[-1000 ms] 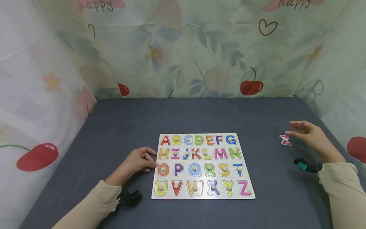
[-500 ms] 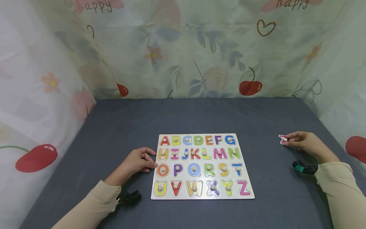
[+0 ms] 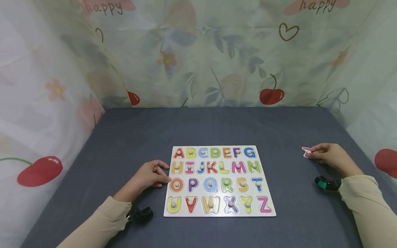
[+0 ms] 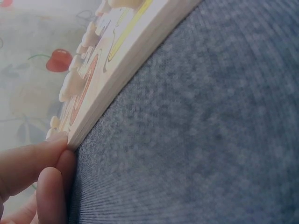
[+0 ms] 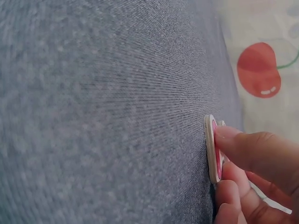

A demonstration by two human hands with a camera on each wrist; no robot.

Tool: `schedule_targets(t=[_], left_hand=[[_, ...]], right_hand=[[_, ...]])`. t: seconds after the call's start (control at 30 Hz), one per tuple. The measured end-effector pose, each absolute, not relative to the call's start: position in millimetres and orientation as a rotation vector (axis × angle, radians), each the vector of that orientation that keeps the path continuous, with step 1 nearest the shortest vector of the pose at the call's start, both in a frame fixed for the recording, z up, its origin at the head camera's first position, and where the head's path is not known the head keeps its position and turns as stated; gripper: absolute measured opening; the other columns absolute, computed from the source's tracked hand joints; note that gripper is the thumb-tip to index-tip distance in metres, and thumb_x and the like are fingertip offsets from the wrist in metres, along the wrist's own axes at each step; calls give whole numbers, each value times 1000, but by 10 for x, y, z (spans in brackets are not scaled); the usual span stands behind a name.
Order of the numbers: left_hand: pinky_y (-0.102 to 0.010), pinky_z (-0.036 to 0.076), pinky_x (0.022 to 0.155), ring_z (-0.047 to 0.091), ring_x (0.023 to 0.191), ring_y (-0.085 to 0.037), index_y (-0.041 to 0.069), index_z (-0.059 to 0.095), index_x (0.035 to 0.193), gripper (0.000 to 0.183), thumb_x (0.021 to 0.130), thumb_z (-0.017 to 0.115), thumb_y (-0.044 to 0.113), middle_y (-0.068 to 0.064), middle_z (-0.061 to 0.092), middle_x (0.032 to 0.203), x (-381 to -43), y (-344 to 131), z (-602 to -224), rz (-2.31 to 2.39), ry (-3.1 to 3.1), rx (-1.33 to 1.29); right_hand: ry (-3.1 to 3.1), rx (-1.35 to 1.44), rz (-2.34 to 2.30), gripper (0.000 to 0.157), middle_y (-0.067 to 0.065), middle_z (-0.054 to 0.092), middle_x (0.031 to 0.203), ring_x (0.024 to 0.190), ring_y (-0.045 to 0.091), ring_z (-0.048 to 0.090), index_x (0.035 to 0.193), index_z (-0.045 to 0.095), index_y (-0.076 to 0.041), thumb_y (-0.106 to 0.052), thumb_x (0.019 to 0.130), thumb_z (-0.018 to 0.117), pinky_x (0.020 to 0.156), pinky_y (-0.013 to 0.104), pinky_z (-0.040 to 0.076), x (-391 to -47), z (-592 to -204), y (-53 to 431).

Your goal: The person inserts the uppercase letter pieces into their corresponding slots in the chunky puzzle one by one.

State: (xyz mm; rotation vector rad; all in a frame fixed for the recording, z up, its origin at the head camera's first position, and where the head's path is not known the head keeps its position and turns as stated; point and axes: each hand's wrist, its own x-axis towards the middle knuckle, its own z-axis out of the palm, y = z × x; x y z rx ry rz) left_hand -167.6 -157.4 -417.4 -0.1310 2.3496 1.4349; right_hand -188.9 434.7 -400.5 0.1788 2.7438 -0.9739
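Note:
At the far right, my right hand (image 3: pixel 333 156) pinches a pink letter Z puzzle piece (image 3: pixel 305 151) with a white rim. The right wrist view shows the piece (image 5: pixel 211 151) seen edge-on, low over the cloth, with thumb and fingers at its pink face and knob. An alphabet peg puzzle board (image 3: pixel 217 174) lies flat in front, its letters bearing knobs except the printed pink Z (image 3: pixel 264 204) at bottom right. My left hand (image 3: pixel 150 177) holds the board's left edge; in the left wrist view the thumb tip laps the board's rim (image 4: pixel 93 112) beside the O, other fingers curled close below.
Dark grey cloth (image 3: pixel 133 127) covers the table. Patterned curtains (image 3: pixel 198 51) with cherries and flowers enclose the back and both sides. A black strap (image 3: pixel 141 214) hangs at the left wrist, and a black and green one (image 3: pixel 328 183) at the right.
My right hand has lowered onto the Z piece, which lay loose on the cloth, and pinched it. The left hand and the board have stayed put.

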Motion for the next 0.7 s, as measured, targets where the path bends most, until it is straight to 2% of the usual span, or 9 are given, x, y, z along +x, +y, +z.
schedule_targets(t=[0.23, 0.4, 0.7], left_hand=[[-26, 51, 54, 57, 60, -13, 2, 59, 113, 46, 74, 84, 9, -4, 64, 74, -1671, -1576, -4196, 1431, 2353, -137], [-26, 51, 54, 57, 60, -13, 3, 60, 113, 47, 74, 84, 10, -4, 64, 74, -1668, -1573, -4195, 1425, 2356, -143], [-26, 51, 54, 57, 60, -13, 3, 59, 113, 46, 74, 84, 10, -4, 63, 75, -1672, -1573, -4185, 1434, 2358, -132]], right_hand=[[2787, 174, -961, 57, -5, 71, 89, 69, 4, 55, 113, 64, 4, -46, 86, 70, 61, 26, 48, -1808, -3928, 4156], [2858, 24, -915, 44, 1, 71, 85, 66, 4, 54, 105, 69, 2, -37, 86, 73, 58, 24, 46, -1635, -3792, 3714], [2820, -102, -1008, 26, -1, 69, 78, 66, 4, 57, 93, 72, -5, -28, 81, 79, 58, 21, 46, -1218, -3701, 3011]])
